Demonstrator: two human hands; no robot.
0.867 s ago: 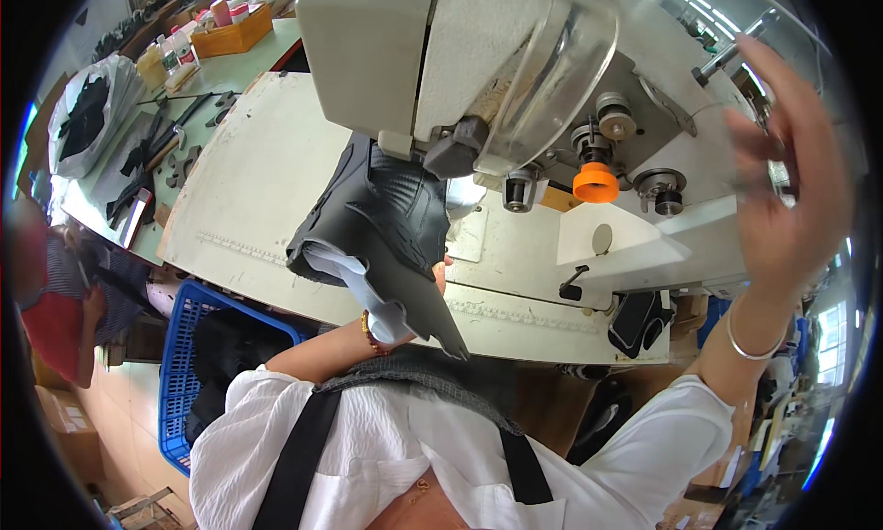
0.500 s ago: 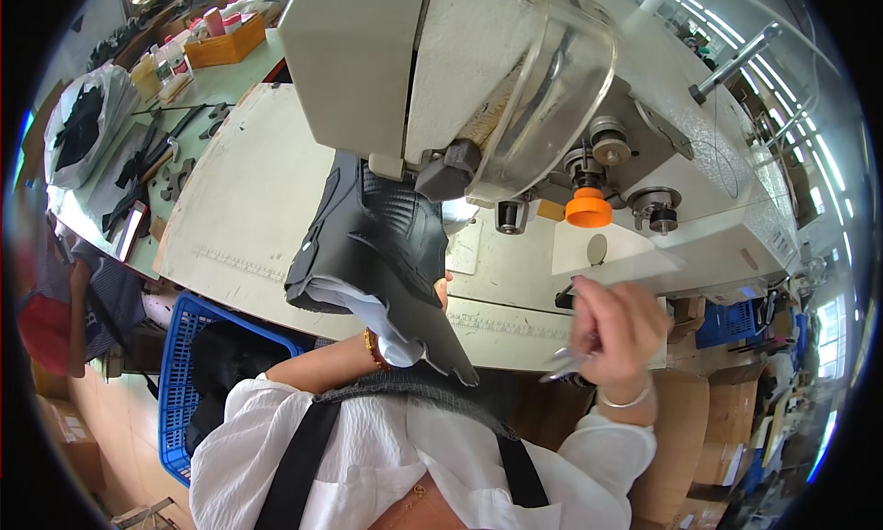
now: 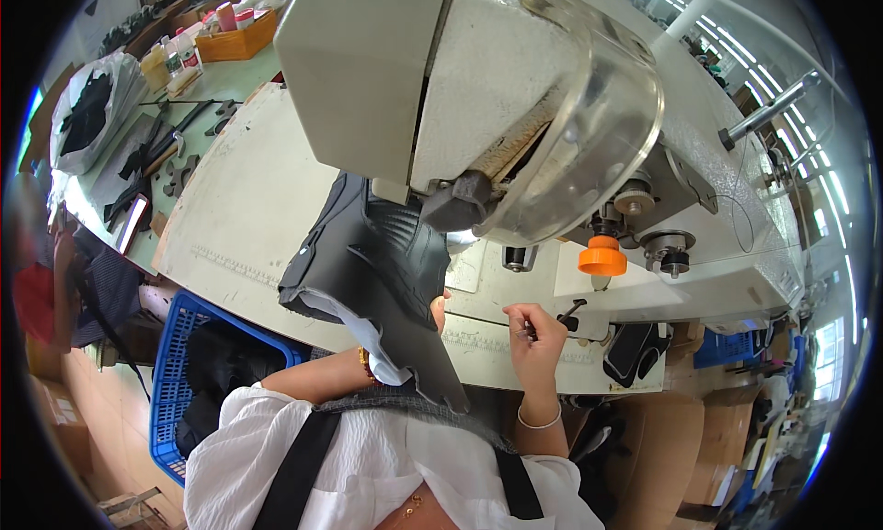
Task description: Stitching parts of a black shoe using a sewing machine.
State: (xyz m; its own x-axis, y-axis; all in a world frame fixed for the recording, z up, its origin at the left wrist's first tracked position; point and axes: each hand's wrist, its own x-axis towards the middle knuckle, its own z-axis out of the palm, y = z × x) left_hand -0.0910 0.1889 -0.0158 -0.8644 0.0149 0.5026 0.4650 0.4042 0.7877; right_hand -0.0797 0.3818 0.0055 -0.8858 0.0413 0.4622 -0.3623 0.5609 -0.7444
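Observation:
A black leather-like boot upper (image 3: 372, 277) with a quilted panel and pale lining lies under the sewing machine's head, its loose flap hanging over the table's near edge. My left hand (image 3: 440, 311) reaches beneath the upper and grips its right side. Only a fingertip or two show there; the upper hides the rest. My right hand (image 3: 535, 341) is raised over the table's front edge, right of the upper and apart from it. Its fingers are closed round a small metal tool, mostly hidden by them.
The sewing machine (image 3: 359, 70), with a clear guard (image 3: 589, 116) and an orange knob (image 3: 602, 256), stands over the pale table (image 3: 221, 199). Black pieces (image 3: 635, 351) lie at the table's right end. A blue basket (image 3: 166, 410) stands at lower left. Another person (image 3: 69, 295) is at far left.
My right hand has moved left, nearer the upper, and turned more upright; the metal tool shows less. The black pieces at right have come into view. The upper's flap hangs slightly lower.

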